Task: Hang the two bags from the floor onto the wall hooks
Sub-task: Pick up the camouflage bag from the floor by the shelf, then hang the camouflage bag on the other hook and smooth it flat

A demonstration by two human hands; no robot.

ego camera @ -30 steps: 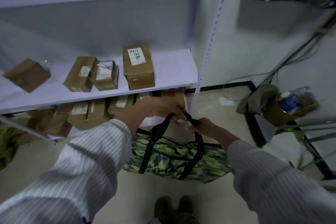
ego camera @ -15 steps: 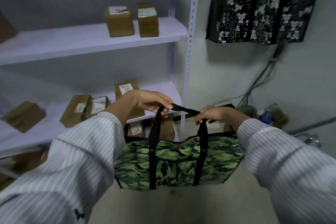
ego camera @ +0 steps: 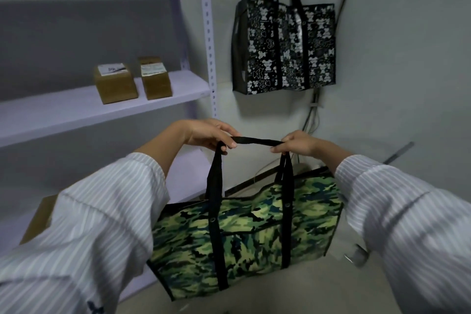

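A green camouflage bag (ego camera: 249, 234) with black straps hangs in the air in front of me. My left hand (ego camera: 206, 135) pinches the left end of its black handle (ego camera: 254, 141), and my right hand (ego camera: 297, 144) pinches the right end, stretching the handle flat between them. A black bag with a white bear print (ego camera: 285, 46) hangs by its handles high on the wall, up and to the right of my hands. The hook that holds it is at the frame's top edge and barely shows.
A white metal shelf unit (ego camera: 102, 102) stands at the left with two cardboard boxes (ego camera: 116, 83) on its middle shelf; its perforated upright (ego camera: 209, 41) is close to the hanging bag. Cables (ego camera: 314, 109) run down the wall below that bag.
Both hands lifted the camouflage bag off the floor to chest height and spread apart along the handle. My view rose from the floor to the wall with the hanging bag.
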